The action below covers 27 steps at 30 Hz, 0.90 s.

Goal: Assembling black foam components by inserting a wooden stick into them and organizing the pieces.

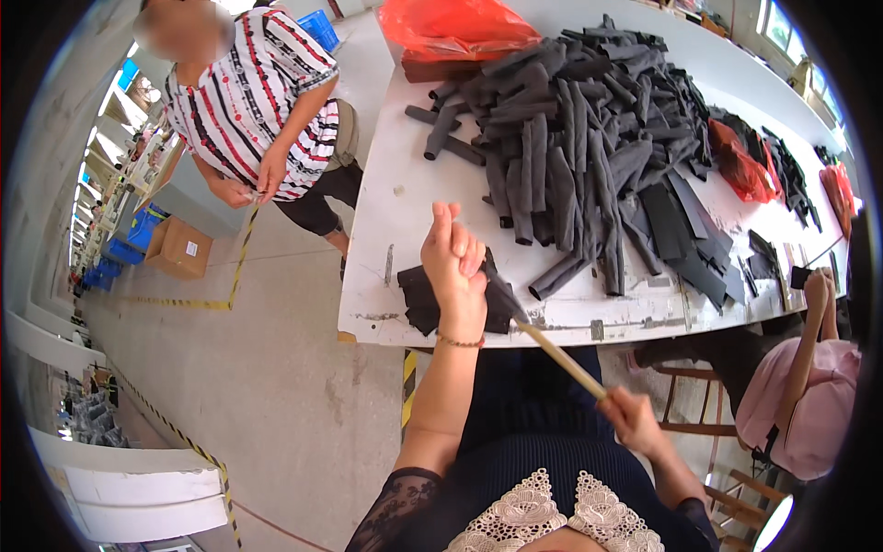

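Observation:
My right hand is wrapped round the lower end of a thin wooden stick, which slants up and to the left. A dark grey fabric tube sits over the stick's upper end. My left hand is closed, fingers curled, at the upper end of that tube; its grip is partly hidden by the fingers. Beneath my left wrist, a small stack of flat dark fabric pieces lies at the table's near edge.
A big heap of dark grey fabric tubes covers much of the white table. Red plastic bags lie at the back and right. One person stands left of the table; another in pink sits right. A cardboard box stands on the floor.

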Available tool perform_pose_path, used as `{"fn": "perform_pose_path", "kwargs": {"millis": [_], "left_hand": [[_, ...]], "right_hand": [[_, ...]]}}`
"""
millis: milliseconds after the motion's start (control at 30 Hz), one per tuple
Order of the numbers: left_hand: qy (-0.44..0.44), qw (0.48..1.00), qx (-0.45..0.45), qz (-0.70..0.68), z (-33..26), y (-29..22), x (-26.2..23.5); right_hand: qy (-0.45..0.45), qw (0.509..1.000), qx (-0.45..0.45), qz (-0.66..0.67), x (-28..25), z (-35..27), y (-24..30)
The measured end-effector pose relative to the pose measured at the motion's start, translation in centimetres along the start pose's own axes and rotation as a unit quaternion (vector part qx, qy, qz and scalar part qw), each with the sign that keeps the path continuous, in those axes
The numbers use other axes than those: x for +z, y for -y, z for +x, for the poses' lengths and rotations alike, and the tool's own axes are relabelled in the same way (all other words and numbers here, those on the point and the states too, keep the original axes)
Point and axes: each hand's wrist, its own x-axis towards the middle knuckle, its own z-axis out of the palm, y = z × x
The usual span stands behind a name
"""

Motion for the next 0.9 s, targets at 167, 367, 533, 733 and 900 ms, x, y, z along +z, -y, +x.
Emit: {"fn": "perform_pose_path", "kwargs": {"millis": [167,367,533,733,900], "left_hand": [[-0.048,0.998,0.026,-0.018,-1.1,2.1,2.5],[0.002,1.000,-0.002,0.012,-1.5,4.2,0.1],[0.332,0.874,-0.072,0.347,-1.5,1.8,-0.9],[0.333,0.885,-0.118,0.302,-5.6,4.7,-0.4],[0.347,0.880,-0.090,0.310,-11.0,7.1,-1.6]], "right_hand": [[-0.226,0.963,-0.147,-0.013,2.2,8.2,2.7],[-0.249,0.939,-0.180,0.155,3.2,17.0,6.9],[-0.159,0.961,-0.211,0.080,-1.0,17.8,8.1],[-0.256,0.938,-0.230,0.047,-1.5,19.1,8.8],[-0.443,0.853,-0.226,0.159,-4.1,22.0,9.8]]}}
